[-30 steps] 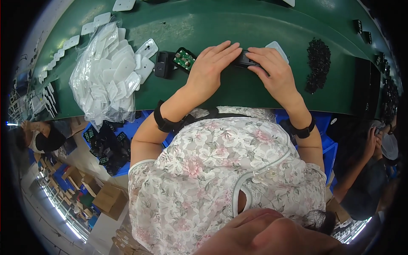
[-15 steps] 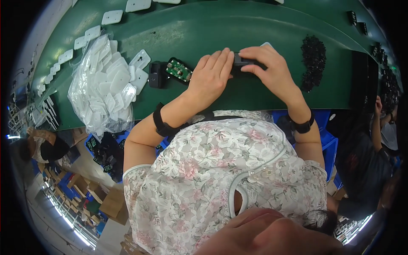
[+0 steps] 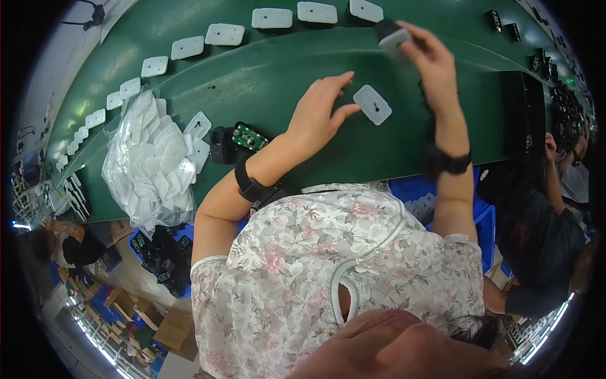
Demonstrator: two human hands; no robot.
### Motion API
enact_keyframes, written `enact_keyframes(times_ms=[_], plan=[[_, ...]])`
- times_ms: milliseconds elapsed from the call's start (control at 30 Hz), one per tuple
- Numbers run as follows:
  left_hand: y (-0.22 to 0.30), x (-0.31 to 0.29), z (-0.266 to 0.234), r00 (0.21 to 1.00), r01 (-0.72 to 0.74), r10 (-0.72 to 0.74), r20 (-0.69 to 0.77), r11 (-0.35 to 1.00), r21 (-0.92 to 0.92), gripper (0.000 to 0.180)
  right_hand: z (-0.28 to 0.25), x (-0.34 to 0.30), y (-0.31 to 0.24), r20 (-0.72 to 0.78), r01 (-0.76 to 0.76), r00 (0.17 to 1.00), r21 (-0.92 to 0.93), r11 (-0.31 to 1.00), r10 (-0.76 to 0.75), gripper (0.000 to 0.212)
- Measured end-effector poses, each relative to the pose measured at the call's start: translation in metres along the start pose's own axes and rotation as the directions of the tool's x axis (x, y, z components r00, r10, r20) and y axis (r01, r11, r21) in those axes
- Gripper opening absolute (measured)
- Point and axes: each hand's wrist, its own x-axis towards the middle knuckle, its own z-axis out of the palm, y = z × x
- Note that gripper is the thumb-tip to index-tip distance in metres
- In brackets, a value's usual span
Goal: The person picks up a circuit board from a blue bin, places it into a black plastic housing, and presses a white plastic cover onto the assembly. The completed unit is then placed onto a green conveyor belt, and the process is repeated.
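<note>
My right hand [image 3: 435,63] reaches over the far side of the green table and pinches a small plastic housing [image 3: 394,41], dark on top and pale grey below, blurred by motion. Nearer to me, a white rounded plate [image 3: 372,105] with a dark keyhole slot lies flat on the table. Just left of that plate is my left hand [image 3: 320,110], thumb and fingers apart, holding nothing. Its thumb tip comes close to the plate's edge; whether they touch I cannot tell. Beyond my left forearm lie a green circuit board in a black case [image 3: 250,136] and a black housing [image 3: 221,145].
A clear bag of white plates [image 3: 148,158] sits at the left. White plates [image 3: 225,35] form a curved row along the far side. At the right stands a black box [image 3: 522,114]; several black parts [image 3: 494,21] lie beyond. Co-workers are at both sides.
My right hand has moved away to the far side, carrying the housing. My left hand has come off the dark part and opened. The white plate between the hands now shows fully.
</note>
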Motion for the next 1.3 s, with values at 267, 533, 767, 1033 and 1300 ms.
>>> enact_keyframes(times_ms=[267, 533, 767, 1033, 1300], plan=[[0.005, 0.013, 0.015, 0.909, -0.404, 0.332, 0.25, 0.849, 0.341, 0.063, -0.075, 0.102, 0.017, 0.119, -0.268, 0.941, -0.311, 0.912, 0.318, 0.027], [-0.004, 0.022, 0.024, 0.89, -0.447, 0.346, 0.297, 0.789, 0.421, 0.059, -0.088, 0.131, 0.053, 0.224, -0.282, 0.879, -0.471, 0.836, 0.422, 0.03], [0.001, 0.021, 0.01, 0.897, -0.431, 0.337, 0.287, 0.808, 0.401, 0.056, -0.147, 0.159, 0.084, 0.015, -0.098, 0.993, -0.43, 0.897, 0.116, 0.028], [-0.007, 0.006, -0.006, 0.967, -0.248, 0.175, 0.186, 0.822, 0.513, 0.057, -0.305, 0.17, 0.124, -0.257, 0.043, 0.953, -0.417, 0.908, -0.163, 0.047], [-0.005, 0.013, -0.004, 0.961, -0.268, 0.185, 0.208, 0.814, 0.515, 0.057, -0.331, 0.196, 0.146, -0.487, -0.499, 0.866, -0.857, -0.126, -0.116, 0.067]])
